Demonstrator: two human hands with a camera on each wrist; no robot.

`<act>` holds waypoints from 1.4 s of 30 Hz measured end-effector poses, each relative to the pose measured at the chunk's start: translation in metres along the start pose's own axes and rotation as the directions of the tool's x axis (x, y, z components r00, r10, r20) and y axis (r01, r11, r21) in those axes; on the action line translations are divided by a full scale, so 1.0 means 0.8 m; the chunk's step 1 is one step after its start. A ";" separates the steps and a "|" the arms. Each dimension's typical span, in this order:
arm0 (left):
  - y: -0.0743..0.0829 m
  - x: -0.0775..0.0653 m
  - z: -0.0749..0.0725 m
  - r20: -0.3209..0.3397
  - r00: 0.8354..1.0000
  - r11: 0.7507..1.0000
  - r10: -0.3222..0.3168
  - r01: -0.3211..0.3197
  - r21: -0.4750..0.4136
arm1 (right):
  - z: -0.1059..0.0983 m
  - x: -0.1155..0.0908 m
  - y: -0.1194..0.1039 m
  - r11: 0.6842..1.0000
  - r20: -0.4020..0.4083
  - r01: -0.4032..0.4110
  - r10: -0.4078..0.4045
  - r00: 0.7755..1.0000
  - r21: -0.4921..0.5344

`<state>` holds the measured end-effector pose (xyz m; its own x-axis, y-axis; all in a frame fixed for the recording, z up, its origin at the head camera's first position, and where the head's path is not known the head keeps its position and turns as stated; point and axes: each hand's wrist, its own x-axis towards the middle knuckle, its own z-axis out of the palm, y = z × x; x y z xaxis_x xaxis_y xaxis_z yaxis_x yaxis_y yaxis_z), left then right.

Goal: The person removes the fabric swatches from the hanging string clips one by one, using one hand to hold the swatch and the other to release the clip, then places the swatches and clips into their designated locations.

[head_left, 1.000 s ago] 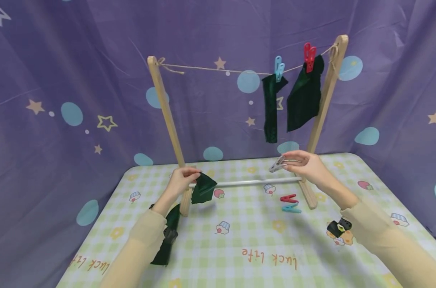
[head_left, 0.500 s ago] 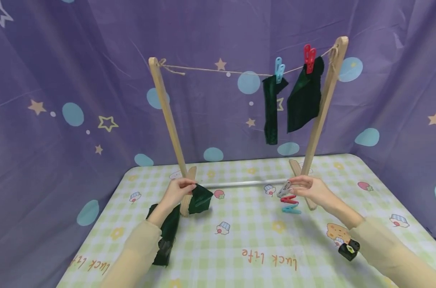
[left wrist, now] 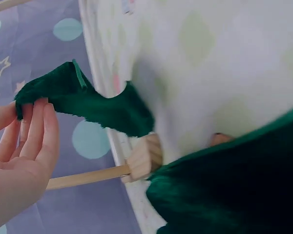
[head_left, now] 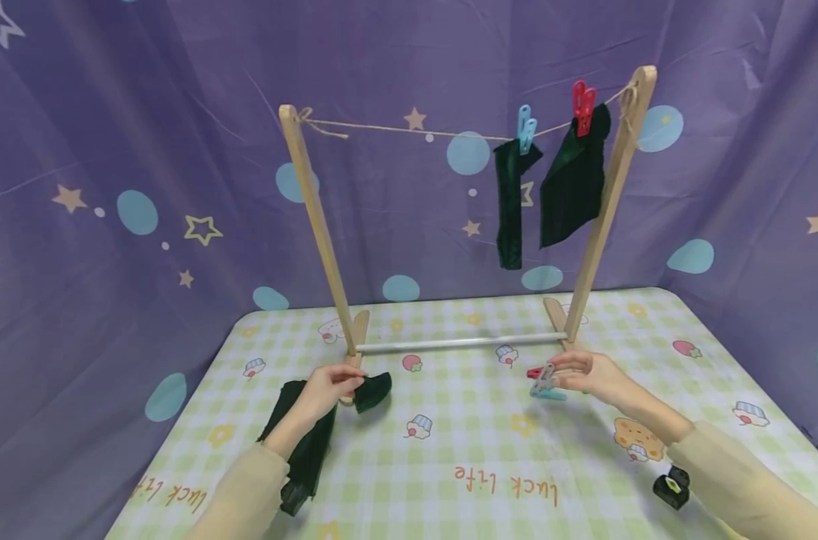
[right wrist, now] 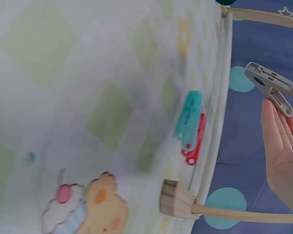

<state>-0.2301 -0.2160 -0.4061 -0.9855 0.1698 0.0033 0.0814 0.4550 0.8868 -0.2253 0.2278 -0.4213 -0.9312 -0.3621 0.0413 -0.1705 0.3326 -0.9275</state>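
Note:
My left hand pinches a small dark green cloth piece between thumb and fingers, in front of the rack's left foot. In the left wrist view that cloth droops from the fingertips and has a curved notch in one edge. Below my left forearm a larger green cloth lies on the table. My right hand pinches a grey clothespin by its handles. In the head view it overlaps a red clothespin and a light blue clothespin lying on the table.
A wooden rack with a left post and right post carries a string. A blue clothespin and a red one hold two green cloths there. A white rod joins the feet.
Both hands have come down and nearer to me, the left with the small cloth, the right with the grey clothespin. The hanging cloths stay in place.

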 end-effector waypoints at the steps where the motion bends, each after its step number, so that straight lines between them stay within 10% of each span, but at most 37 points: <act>1: -0.003 -0.003 0.001 0.012 1.000 1.000 0.000 0.001 -0.004 | 0.001 -0.001 0.002 1.000 0.003 0.007 -0.007 1.000 0.004; 42: -0.063 -0.071 -0.007 0.160 0.975 0.978 -0.151 0.172 -0.121 | 0.009 -0.016 0.051 0.975 0.088 0.007 -0.027 0.996 0.220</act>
<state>-0.1787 -0.2534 -0.4482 -0.9497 0.2365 -0.2050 -0.1076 0.3683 0.9234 -0.2179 0.2398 -0.4624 -0.8944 -0.4460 0.0331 -0.1015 0.1303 -0.9863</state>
